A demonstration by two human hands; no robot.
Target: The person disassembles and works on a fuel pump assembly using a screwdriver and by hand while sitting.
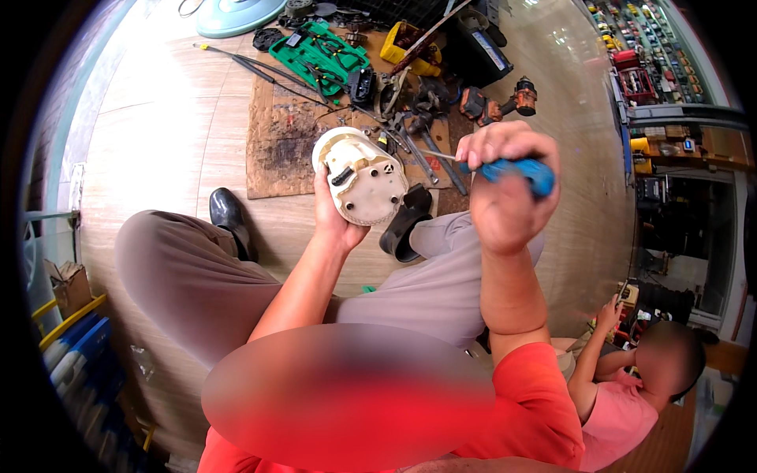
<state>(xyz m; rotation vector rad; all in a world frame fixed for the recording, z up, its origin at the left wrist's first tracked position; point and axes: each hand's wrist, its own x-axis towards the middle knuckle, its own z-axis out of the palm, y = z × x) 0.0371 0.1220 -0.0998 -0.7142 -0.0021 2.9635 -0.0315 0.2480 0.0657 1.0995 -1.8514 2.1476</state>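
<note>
My left hand [335, 221] grips a cream plastic round component [372, 188] with a dark connector and small black posts on the face turned up to the camera. To its right, my right hand [501, 197] is wrapped round the blue handle of a screwdriver [535, 176]. The thin metal shaft points left toward the component; I cannot tell whether its tip touches it. Below both hands are my bent legs and black shoes.
Under the tools lies stained cardboard [276, 154], with a green toolbox [311, 51], yellow bin [402, 43], orange-black drill [493, 106] and metal bars. Another person [623, 402] sits at lower right, holding something. Blue boards [79, 355] line the left; shelves stand at right.
</note>
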